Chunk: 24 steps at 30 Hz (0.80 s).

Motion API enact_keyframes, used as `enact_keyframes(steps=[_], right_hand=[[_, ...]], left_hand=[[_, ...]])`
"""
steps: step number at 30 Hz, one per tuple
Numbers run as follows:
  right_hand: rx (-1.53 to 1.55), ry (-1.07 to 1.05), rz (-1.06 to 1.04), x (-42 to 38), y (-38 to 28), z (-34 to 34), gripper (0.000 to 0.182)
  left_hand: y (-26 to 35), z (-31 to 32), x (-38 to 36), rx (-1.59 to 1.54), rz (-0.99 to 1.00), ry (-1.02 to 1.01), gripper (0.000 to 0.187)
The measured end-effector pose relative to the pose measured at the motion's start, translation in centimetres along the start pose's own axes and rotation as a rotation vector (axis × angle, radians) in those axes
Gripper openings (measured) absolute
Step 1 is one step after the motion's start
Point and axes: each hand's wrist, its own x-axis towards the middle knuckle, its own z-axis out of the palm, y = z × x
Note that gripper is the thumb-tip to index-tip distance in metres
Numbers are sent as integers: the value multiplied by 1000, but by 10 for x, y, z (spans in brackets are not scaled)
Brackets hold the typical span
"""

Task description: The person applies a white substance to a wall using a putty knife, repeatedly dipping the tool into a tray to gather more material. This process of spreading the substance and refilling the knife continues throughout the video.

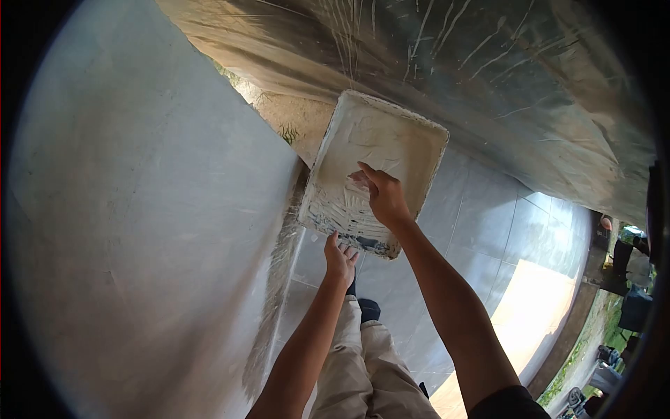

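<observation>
Over the tiled floor, paint tray.

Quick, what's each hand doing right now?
Left hand: at the tray's near edge, apparently gripping it.
Right hand: over the tray, index finger extended; can't tell whether it's holding anything.

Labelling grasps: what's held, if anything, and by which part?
The tray, by its near rim, left of the middle, in the left hand. Whether the right hand over it holds anything can't be told.
</observation>
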Motion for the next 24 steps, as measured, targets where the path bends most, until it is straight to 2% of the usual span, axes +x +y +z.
enact_keyframes(steps=[7, 16, 19, 24], right_hand=[[15, -97, -115, 21, 18, 30, 43], [-12, -207, -177, 32, 33, 34, 45], [-108, -253, -141, 22, 35, 32, 44], [-87, -249, -58, -1, 29, 30, 43]], left_hand=[[-6, -13, 0, 20, -3, -53, 91], [-2, -13, -4, 80, -8, -78, 85], [-1, -15, -4, 88, -12, -88, 83], [1, -17, -5, 90, -10, -112, 83]])
